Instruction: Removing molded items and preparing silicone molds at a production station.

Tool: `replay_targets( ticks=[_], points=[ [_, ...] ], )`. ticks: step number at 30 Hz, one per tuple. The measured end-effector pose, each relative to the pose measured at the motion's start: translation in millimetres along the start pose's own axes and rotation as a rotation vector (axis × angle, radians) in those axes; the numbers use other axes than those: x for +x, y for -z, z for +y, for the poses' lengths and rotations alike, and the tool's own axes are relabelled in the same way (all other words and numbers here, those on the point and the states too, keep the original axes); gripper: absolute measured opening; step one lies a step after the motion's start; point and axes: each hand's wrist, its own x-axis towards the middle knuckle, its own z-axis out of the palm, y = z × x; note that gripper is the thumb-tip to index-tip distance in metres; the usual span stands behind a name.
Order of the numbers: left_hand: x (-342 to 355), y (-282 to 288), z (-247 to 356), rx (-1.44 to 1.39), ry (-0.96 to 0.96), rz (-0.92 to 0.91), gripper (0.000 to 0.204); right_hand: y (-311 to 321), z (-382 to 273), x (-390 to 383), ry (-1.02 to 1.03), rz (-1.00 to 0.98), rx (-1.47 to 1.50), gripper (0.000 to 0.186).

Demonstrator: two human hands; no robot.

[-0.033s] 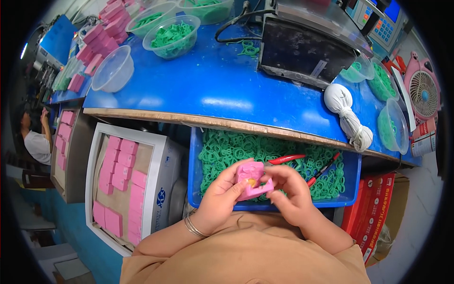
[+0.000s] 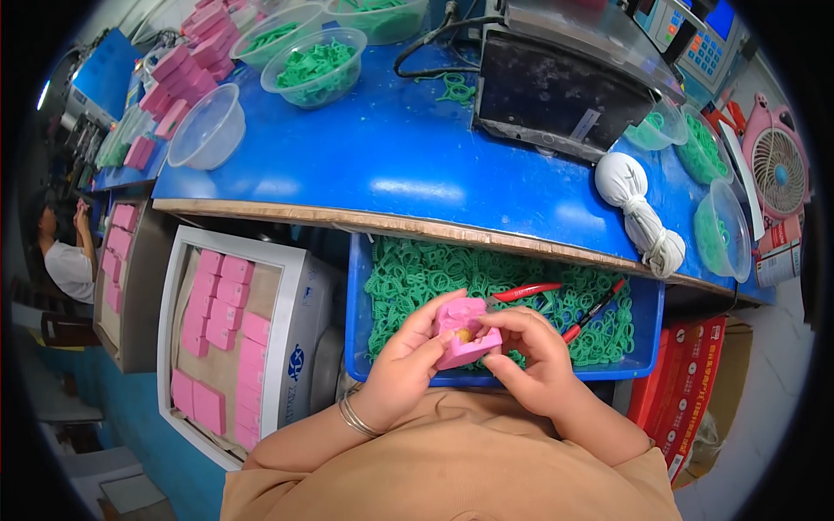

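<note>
Here, soft pink block point(image 2: 465, 337) (hollowed) between hands

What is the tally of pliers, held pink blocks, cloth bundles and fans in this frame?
Red-handled pliers: 2
Pink mould block: 1
White cloth bundle: 1
Pink desk fan: 1
Total: 5

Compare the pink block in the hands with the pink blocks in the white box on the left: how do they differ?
The held pink block is gripped between the left hand and the right hand; the boxed pink blocks lie untouched. The held pink block is opened up, showing a yellowish spot inside; the boxed pink blocks lie flat and closed, in rows on brown lining in the white box. They share the pink colour.
</note>
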Motion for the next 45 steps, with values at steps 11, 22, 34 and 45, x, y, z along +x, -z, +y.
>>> replay_targets(
  ticks=[11, 22, 34, 45],
  points=[
    [-5, 3, -4, 0.401, -0.188, -0.163, 0.046, 3, 4, -3, -0.317, 0.072, 0.142, 0.026],
    [-8, 8, 8, 0.231, -0.033, -0.268, 0.046, 6, 14, 6, -0.048, -0.203, 0.385, 0.034],
    [-9, -5, 28, 1.232, -0.372, -0.203, 0.104, -13, 11, 11, -0.407, -0.184, 1.28, 0.054],
    [-4, -5, 19, 1.778, -1.111, -0.021, 0.078, -24, -11, 4, -0.17, -0.029, 0.527, 0.036]
  ],
)
